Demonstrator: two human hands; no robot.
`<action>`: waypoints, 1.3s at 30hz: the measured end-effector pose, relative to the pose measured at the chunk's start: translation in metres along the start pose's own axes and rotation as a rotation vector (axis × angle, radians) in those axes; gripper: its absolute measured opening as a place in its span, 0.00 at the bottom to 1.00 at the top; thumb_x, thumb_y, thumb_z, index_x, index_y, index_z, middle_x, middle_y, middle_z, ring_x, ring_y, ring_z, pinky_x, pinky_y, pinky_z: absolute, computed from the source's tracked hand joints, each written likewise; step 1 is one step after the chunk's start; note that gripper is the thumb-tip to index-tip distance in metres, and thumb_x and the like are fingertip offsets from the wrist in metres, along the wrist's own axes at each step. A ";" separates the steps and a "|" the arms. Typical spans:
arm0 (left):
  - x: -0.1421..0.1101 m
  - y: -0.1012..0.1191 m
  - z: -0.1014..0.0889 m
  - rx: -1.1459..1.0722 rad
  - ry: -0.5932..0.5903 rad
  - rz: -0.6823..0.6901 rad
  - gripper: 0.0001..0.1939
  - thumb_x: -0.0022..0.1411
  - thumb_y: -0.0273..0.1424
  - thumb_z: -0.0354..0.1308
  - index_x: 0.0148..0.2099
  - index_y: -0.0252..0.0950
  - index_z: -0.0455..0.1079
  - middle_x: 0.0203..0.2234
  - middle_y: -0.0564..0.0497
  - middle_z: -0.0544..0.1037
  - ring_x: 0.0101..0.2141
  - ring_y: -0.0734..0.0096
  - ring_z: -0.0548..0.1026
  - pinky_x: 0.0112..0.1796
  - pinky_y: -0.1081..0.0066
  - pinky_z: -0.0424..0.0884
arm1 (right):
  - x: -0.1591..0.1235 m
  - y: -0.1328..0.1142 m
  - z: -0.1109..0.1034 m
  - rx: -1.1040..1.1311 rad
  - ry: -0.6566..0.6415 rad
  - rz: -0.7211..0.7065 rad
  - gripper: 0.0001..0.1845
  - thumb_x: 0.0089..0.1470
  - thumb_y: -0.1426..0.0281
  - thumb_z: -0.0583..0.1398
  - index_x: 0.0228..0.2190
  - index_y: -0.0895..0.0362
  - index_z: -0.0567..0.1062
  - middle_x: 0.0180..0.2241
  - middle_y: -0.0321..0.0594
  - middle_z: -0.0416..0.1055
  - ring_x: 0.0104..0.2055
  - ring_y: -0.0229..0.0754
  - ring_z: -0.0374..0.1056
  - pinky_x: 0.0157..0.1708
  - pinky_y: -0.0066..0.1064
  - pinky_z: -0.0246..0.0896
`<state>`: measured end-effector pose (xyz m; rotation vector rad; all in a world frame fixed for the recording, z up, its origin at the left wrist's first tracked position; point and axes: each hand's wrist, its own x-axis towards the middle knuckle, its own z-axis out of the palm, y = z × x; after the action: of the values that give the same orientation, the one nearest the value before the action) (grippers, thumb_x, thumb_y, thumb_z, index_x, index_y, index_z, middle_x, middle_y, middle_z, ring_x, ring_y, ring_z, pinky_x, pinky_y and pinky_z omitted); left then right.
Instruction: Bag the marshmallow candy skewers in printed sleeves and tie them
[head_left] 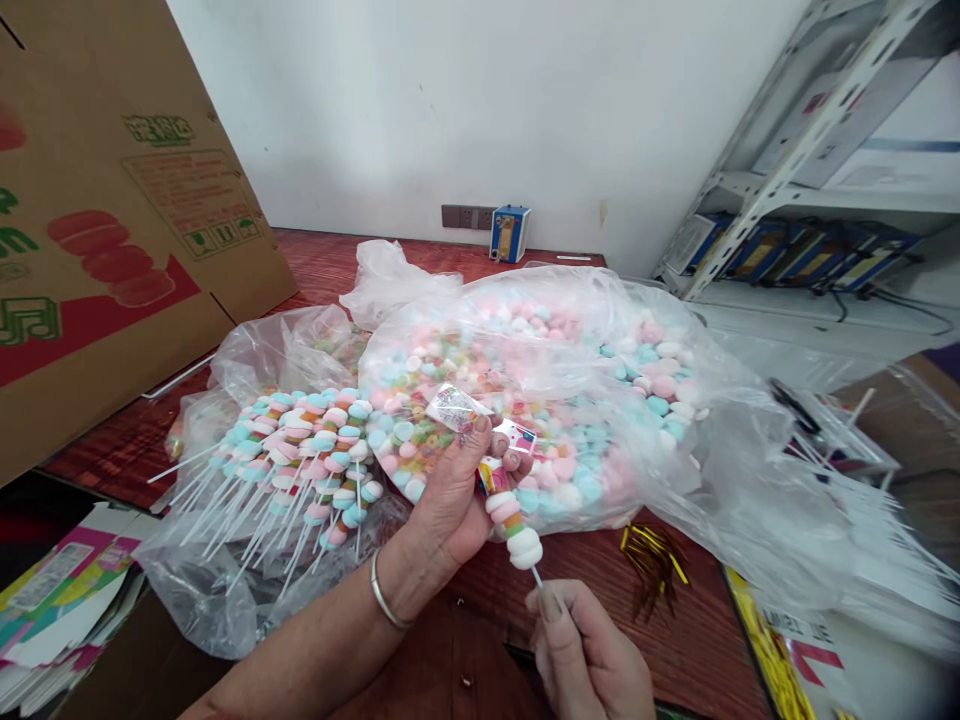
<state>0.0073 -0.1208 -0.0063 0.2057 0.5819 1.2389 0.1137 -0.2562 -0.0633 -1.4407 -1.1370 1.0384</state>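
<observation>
My left hand (457,510) is closed on a shiny printed plastic wrapper (454,408), whose colored lower part shows by the fingers. Between thumb and fingers, my right hand (589,650) pinches the white stick of a marshmallow skewer (523,546). White, pink and orange-brown pieces are threaded on it, and its upper end meets the wrapper at my left hand; whether it is inside cannot be made out. Left of my hands, a pile of finished-looking marshmallow skewers (300,450) lies on clear plastic, sticks toward me. Behind stands a large clear bag of loose marshmallows (577,440).
A big cardboard box (127,190) stands at the left. Gold twist ties (655,555) lie on the reddish wooden table (697,640). White sticks (885,540) and plastic fill the right side. A blue box-shaped device (510,234) sits by the wall, and a metal shelf (795,190) rises at right.
</observation>
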 end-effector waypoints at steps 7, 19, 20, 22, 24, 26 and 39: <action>0.000 -0.004 0.001 0.016 -0.047 -0.011 0.16 0.55 0.38 0.70 0.34 0.35 0.68 0.23 0.57 0.68 0.23 0.79 0.69 0.27 0.75 0.73 | 0.011 0.000 0.001 -0.134 0.055 -0.158 0.17 0.65 0.58 0.55 0.31 0.56 0.75 0.20 0.34 0.68 0.20 0.36 0.61 0.22 0.26 0.54; -0.004 -0.007 0.007 0.029 -0.025 -0.068 0.18 0.59 0.44 0.65 0.37 0.34 0.68 0.22 0.57 0.67 0.22 0.79 0.66 0.31 0.72 0.74 | 0.020 -0.001 0.000 0.007 -0.015 -0.046 0.17 0.65 0.58 0.55 0.35 0.57 0.76 0.18 0.32 0.65 0.19 0.35 0.58 0.19 0.26 0.52; -0.004 -0.007 0.007 0.031 -0.022 -0.070 0.18 0.60 0.44 0.65 0.38 0.34 0.69 0.22 0.57 0.66 0.22 0.79 0.66 0.31 0.72 0.74 | 0.019 -0.003 0.001 0.150 -0.077 0.096 0.20 0.65 0.55 0.55 0.35 0.57 0.75 0.16 0.29 0.59 0.17 0.34 0.54 0.18 0.25 0.48; -0.005 -0.009 0.007 0.033 -0.023 -0.074 0.17 0.62 0.44 0.63 0.38 0.33 0.69 0.21 0.57 0.66 0.22 0.78 0.66 0.32 0.72 0.74 | 0.018 -0.005 0.002 0.330 -0.156 0.239 0.23 0.65 0.51 0.54 0.35 0.58 0.74 0.14 0.25 0.51 0.16 0.32 0.48 0.17 0.25 0.46; -0.006 -0.011 0.008 0.031 -0.032 -0.080 0.17 0.63 0.43 0.62 0.38 0.33 0.69 0.21 0.57 0.66 0.22 0.78 0.67 0.32 0.72 0.74 | 0.019 -0.006 0.003 0.303 -0.165 0.210 0.24 0.66 0.53 0.52 0.34 0.59 0.75 0.14 0.26 0.52 0.16 0.33 0.50 0.19 0.25 0.50; -0.007 -0.012 0.008 0.028 -0.029 -0.092 0.16 0.63 0.42 0.62 0.36 0.33 0.68 0.21 0.57 0.66 0.22 0.78 0.67 0.32 0.72 0.74 | 0.022 -0.006 0.003 0.057 -0.089 0.005 0.21 0.67 0.58 0.52 0.34 0.59 0.76 0.17 0.31 0.62 0.19 0.35 0.57 0.23 0.27 0.54; -0.015 -0.026 0.006 0.107 -0.079 -0.091 0.19 0.61 0.46 0.63 0.36 0.34 0.67 0.23 0.55 0.70 0.25 0.75 0.71 0.32 0.72 0.72 | 0.039 -0.020 0.005 -0.280 0.088 -0.310 0.16 0.67 0.65 0.53 0.30 0.58 0.74 0.24 0.35 0.72 0.25 0.36 0.67 0.24 0.24 0.58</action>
<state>0.0286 -0.1426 -0.0088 0.3131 0.5833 1.1078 0.1138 -0.2153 -0.0464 -1.4498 -1.4295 0.6117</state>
